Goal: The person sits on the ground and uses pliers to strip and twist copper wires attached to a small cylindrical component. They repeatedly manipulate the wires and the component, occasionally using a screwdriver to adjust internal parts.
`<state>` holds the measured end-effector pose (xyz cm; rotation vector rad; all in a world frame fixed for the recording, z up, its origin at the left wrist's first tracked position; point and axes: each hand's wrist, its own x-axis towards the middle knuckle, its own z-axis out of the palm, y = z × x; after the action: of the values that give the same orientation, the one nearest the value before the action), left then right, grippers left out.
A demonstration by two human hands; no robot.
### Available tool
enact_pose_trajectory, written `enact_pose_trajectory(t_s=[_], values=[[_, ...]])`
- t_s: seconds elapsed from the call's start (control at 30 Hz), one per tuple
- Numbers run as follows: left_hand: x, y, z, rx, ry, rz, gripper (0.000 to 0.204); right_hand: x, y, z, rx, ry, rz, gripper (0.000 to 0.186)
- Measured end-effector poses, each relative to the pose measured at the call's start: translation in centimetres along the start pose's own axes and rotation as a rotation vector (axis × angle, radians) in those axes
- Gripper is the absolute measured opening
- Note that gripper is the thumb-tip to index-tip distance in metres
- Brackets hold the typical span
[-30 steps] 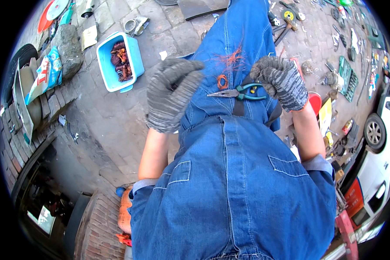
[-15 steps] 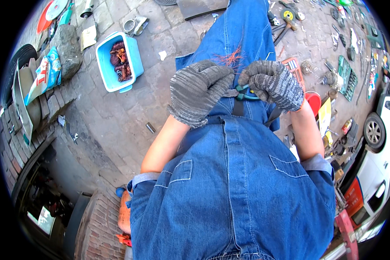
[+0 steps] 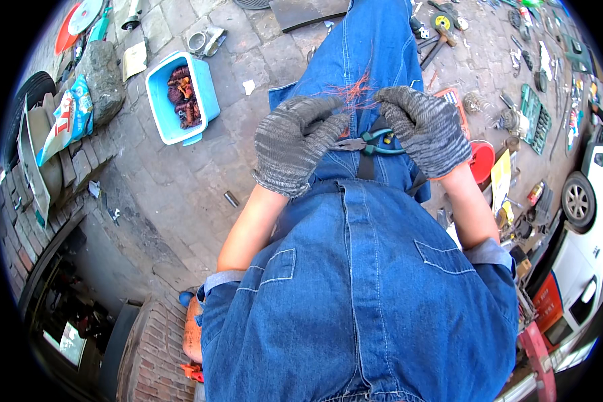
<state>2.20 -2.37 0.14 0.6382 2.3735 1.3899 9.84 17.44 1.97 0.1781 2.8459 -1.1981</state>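
My left hand (image 3: 291, 144), in a grey knit glove, is curled over my denim-covered lap, thumb and fingers close together. Opposite it, my gloved right hand (image 3: 425, 130) is closed, fingertips pinched. Whatever either holds is too small to make out; a fine strand may run between them. Loose copper wire strands (image 3: 355, 90) lie on the denim (image 3: 348, 47) just beyond and between the hands. Green-handled needle-nose pliers (image 3: 382, 149) rest on my lap below the fingertips, partly hidden by my left hand.
A blue tub (image 3: 208, 100) of copper windings stands on the paving at left. A stone block (image 3: 104, 87) lies farther left. Tools, a hammer (image 3: 439, 47), a green socket case (image 3: 536, 124) and a red bucket (image 3: 481, 161) are at right, beside a white vehicle (image 3: 593, 281).
Both hands came inward over the pliers from a second ago, my left moving right. Since half a second ago they have parted slightly, my left shifting a little leftward.
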Motion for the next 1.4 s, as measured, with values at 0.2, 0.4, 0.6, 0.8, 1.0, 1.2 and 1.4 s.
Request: enact_pose_trajectory(t_s=[0.2, 0.4, 0.6, 0.8, 1.0, 1.2, 1.4], values=[[-1.0, 1.0, -0.2, 0.030, 0.307, 0.262, 0.028, -0.3, -1.6, 0.2, -0.307, 0.007, -0.162, 0.025], [-1.4, 1.9, -0.8, -0.161, 0.415, 0.061, 0.026, 0.2, -2.0, 0.4, -0.202, 0.050, -0.098, 0.023], [-1.5, 1.6, -0.1, 0.012, 0.256, 0.098, 0.025, 0.2, -2.7, 1.1, -0.277, 0.020, -0.160, 0.023], [-0.7, 1.4, 0.1, 0.118, 0.208, 0.131, 0.022, 0.3, -3.8, 1.1, -0.372, -0.024, -0.216, 0.026], [-0.6, 1.6, -0.2, 0.141, 0.152, 0.157, 0.020, 0.2, -4.0, 1.3, -0.481, -0.098, -0.219, 0.027], [-0.8, 1.3, -0.8, 0.007, 0.145, -0.039, 0.016, 0.1, -2.7, 1.1, -0.261, 0.098, -0.114, 0.019], [-0.4, 0.0, -1.4, 0.040, 0.184, 0.068, 0.018, -0.3, -1.4, 1.0, -0.121, 0.089, 0.012, 0.018]])
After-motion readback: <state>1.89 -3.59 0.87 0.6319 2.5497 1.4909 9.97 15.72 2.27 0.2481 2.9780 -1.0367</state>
